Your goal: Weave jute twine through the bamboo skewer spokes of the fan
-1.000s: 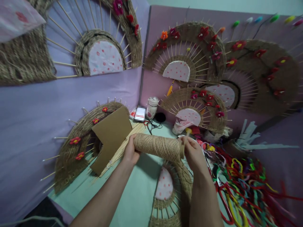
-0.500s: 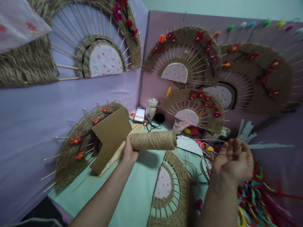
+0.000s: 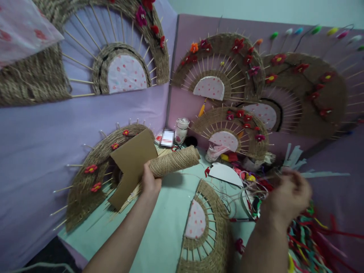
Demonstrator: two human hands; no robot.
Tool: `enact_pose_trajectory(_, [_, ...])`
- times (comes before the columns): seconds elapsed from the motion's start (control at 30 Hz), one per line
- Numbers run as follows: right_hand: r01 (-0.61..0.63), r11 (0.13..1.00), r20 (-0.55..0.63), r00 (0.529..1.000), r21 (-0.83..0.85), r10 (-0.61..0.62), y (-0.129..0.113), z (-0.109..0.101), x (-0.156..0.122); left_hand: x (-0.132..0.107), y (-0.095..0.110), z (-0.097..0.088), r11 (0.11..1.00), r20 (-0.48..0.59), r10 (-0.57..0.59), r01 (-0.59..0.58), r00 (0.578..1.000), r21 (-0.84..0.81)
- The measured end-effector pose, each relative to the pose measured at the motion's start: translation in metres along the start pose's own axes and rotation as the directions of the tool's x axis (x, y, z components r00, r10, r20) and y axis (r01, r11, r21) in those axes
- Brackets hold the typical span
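My left hand [image 3: 151, 179] is wrapped around one end of a spool of jute twine [image 3: 174, 161], which points up and right above the table. A loose strand sags from the spool across the tabletop. My right hand [image 3: 290, 195] is off to the right, its fingers curled in on the free length of twine; motion blurs the fingertips. Below and between the hands lies a half-round woven jute fan [image 3: 217, 212] with thin sticks and a dotted fabric centre [image 3: 196, 220].
Brown cardboard [image 3: 133, 163] leans by a flowered fan [image 3: 85, 189] on the left. A white lidded jar [image 3: 181, 131] stands at the back corner. A white half-round card [image 3: 226, 173] lies mid-table. Colourful fuzzy stems [image 3: 309, 239] pile at right. More fans [image 3: 218, 49] hang on the walls.
The spool has shifted left and tipped its far end upward. My right hand has moved slightly right and turned over, fingers curling. The twine, taut before, now hangs slack.
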State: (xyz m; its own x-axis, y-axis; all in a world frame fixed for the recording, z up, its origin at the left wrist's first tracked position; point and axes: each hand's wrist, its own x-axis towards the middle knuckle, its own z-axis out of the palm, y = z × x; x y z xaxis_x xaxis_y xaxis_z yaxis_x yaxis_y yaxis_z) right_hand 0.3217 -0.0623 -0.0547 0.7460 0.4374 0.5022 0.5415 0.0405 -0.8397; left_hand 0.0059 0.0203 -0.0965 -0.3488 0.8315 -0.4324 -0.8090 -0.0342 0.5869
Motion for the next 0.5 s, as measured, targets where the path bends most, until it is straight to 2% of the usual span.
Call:
enact_pose_trajectory(0.07, [-0.047,0.98,0.273,0.957,-0.195,0.1,-0.001,0.009,-0.007,0.001,0.0,-0.001,0.996,0.038,-0.085,0.085,0.996,-0.023])
enact_pose_trajectory(0.13, [0.083,0.938,0.419,0.905,-0.336,0.07,-0.005,0.021,-0.017,0.002,-0.001,-0.002,0.988,0.047,-0.143,0.145,0.989,-0.049])
enact_pose_trajectory(0.17, [0.183,0.916,0.458,0.889,-0.356,0.0,-0.009,0.029,-0.023,0.002,-0.002,-0.003,0.985,0.048,-0.162,0.165,0.986,-0.053])
enact_pose_trajectory(0.2, [0.262,0.906,0.479,0.874,-0.332,-0.077,-0.014,0.036,-0.031,0.001,-0.002,-0.003,0.982,0.051,-0.181,0.184,0.982,-0.052])
enact_pose_trajectory(0.23, [0.32,0.914,0.549,0.825,-0.251,-0.138,-0.02,0.045,-0.04,0.0,-0.003,-0.003,0.978,0.053,-0.2,0.203,0.978,-0.048])
enact_pose_trajectory(0.3, [0.351,0.936,0.713,0.659,-0.009,-0.24,-0.033,0.062,-0.061,-0.002,-0.004,-0.003,0.971,0.054,-0.236,0.238,0.97,-0.036])
enact_pose_trajectory(0.37, [0.311,0.938,0.832,0.47,0.155,-0.294,-0.044,0.077,-0.084,-0.005,-0.005,-0.002,0.961,0.069,-0.275,0.277,0.959,-0.019])
enact_pose_trajectory(0.4, [0.29,0.938,0.852,0.426,0.191,-0.305,-0.048,0.083,-0.095,-0.007,-0.005,-0.002,0.955,0.08,-0.295,0.296,0.952,-0.006])
enact_pose_trajectory(0.47, [0.221,0.952,0.871,0.4,0.211,-0.286,-0.053,0.091,-0.11,-0.01,-0.006,-0.001,0.943,0.103,-0.333,0.332,0.937,0.031])
enact_pose_trajectory(0.5, [0.182,0.96,0.869,0.413,0.212,-0.27,-0.053,0.092,-0.113,-0.011,-0.006,0.0,0.938,0.114,-0.347,0.344,0.931,0.051])
